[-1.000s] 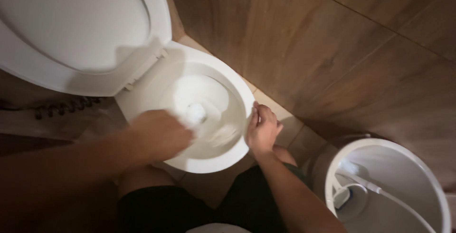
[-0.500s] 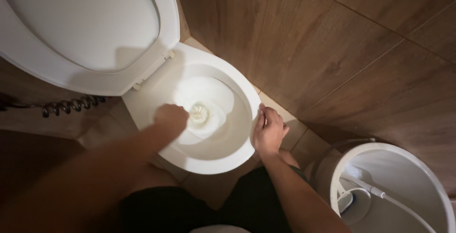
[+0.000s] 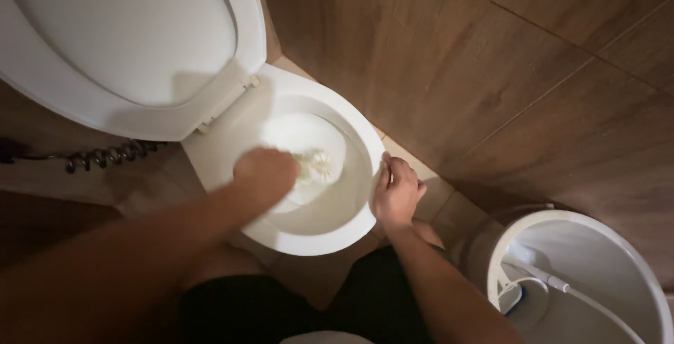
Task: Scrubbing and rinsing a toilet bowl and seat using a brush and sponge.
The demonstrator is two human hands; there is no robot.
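**Brush head working inside toilet bowl**

Landmark: toilet bowl, white, open, with a white brush head sitting inside it above the pale water. The raised lid is leaning back beyond the bowl's far-left edge. A white bucket is standing well to the right of the bowl; a white hose and a small white fitting are lying in it. A coiled dark cord is lying left of the bowl, below the lid.

Left hand is hovering over the bowl's left half, fingers curled shut around the brush handle, which is hidden under the fist. Right hand is resting against the bowl's right rim, fingers loosely bent and together, clamping nothing.
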